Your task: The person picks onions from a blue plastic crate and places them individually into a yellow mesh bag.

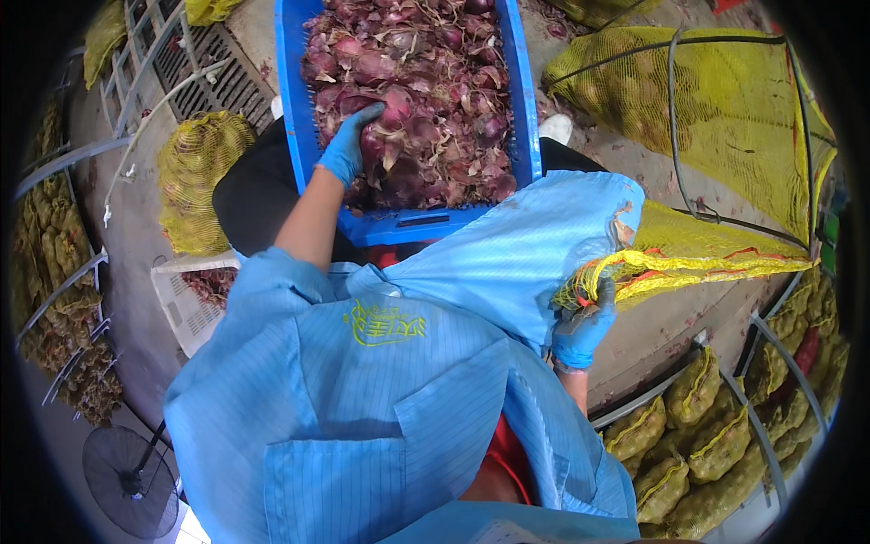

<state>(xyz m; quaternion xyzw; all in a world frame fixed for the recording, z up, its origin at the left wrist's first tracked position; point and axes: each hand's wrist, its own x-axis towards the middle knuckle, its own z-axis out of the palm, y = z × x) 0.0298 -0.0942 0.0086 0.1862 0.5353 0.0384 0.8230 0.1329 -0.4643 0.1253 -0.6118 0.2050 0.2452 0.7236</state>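
A blue plastic crate [401,228] full of red onions [435,109] and loose skins stands before me. My left hand [353,144], in a blue glove, lies on the onions at the crate's left side, its thumb and fingers around an onion [396,107]. To the right of the crate, my right hand [590,323], also gloved, is closed around the bunched edge of a yellow mesh bag [707,265]. The bag stretches to the right, by a frame of bent bars [673,115]. Part of the right hand is hidden by the mesh and the blue jacket [516,251].
A filled yellow mesh sack [200,180] and a white crate [183,306] with onion skins stand at the left. Another mesh bag holding onions [612,88] lies at the upper right. Stacked sacks [700,435] fill the lower right; a fan [132,479] is at the lower left.
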